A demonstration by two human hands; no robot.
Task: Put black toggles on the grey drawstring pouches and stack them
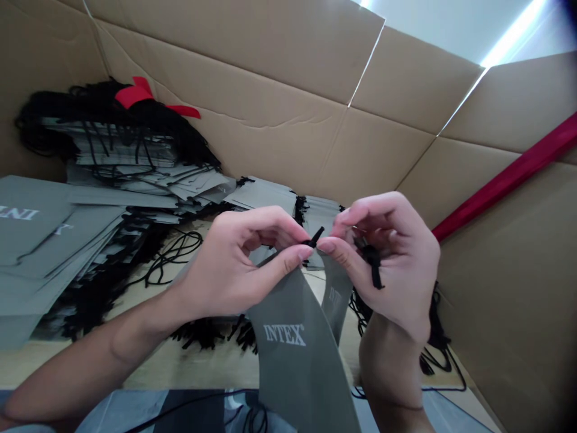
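Two hands, left (256, 258) and right (387, 258), pinch black cord (318, 236) above a gray, curving "INTEX" sheet (300, 355).

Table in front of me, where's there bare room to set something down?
The table's best patch looks like the front strip between your left forearm and the nearer INTEX piece, before the black cord ends. It's crowded with gray sheets at left, stacks behind, and loose cords at right.
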